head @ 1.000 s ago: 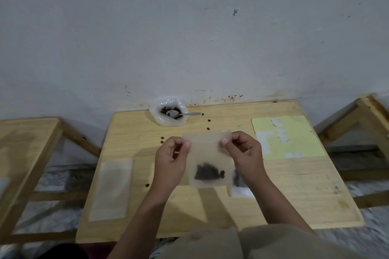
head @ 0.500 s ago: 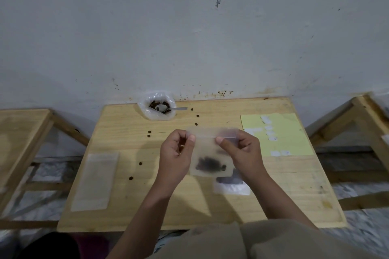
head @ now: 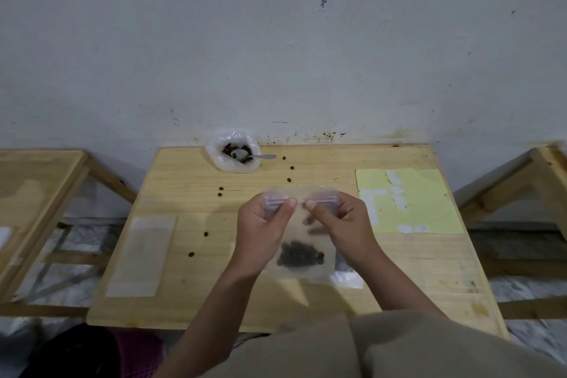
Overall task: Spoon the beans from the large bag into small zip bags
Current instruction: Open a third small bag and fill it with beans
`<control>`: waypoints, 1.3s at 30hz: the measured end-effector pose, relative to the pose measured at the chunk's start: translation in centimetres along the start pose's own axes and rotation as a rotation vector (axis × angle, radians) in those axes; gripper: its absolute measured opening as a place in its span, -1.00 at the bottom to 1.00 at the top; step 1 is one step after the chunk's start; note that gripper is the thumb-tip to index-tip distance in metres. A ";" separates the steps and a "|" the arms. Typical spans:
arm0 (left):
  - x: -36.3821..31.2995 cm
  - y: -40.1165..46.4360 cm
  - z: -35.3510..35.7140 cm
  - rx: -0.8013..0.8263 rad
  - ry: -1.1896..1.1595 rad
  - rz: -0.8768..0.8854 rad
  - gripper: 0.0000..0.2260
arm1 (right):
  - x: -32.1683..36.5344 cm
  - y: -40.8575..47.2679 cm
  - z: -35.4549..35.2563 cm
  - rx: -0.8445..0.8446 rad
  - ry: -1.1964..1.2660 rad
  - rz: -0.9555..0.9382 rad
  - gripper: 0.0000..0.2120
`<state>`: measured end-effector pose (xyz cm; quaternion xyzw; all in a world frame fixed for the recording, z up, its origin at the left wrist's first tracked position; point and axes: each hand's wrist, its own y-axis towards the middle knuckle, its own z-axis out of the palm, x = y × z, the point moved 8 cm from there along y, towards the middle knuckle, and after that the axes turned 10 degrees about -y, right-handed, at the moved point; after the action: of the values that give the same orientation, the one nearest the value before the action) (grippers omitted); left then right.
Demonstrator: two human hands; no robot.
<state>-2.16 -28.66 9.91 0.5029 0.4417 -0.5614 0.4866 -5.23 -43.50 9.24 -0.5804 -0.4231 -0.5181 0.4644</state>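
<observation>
While upright, zip bag (head: 302,242) pinched between both hands.

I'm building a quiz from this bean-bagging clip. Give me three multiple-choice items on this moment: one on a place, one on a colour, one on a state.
1. Where does the spoon lie?
A. bowl in the large bag, by the wall
B. on the yellow sheet
C. in the left hand

2. What colour is the sheet at the table's right?
A. red
B. pale yellow
C. black

3. How is the small zip bag held?
A. flat on the table, untouched
B. by one hand only
C. top edge pinched by left hand and right hand

Answers: 1 A, handle sticks out rightward; 2 B, plainly yellow; 3 C, both thumbs at its zip.
</observation>
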 end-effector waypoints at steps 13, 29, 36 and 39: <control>2.7 -0.4 1.7 0.019 -0.140 -0.119 -0.92 | -2.1 -0.5 -1.8 -0.077 0.044 0.062 -0.88; 14.3 -2.2 1.4 0.048 0.343 -0.329 -0.45 | -11.8 -0.9 -6.8 -0.456 -0.146 0.329 -0.74; 14.5 -1.8 3.5 0.210 0.579 -0.135 -0.74 | -13.3 0.0 -6.9 -0.308 -0.710 0.193 -0.73; 14.7 -1.9 3.5 0.237 0.589 -0.115 -0.74 | -13.6 0.4 -6.6 -0.237 -0.888 0.254 -0.60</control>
<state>-4.83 -33.35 -4.29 0.6711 0.5229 -0.4657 0.2435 -7.62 -50.16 -4.15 -0.8418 -0.4442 -0.2039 0.2291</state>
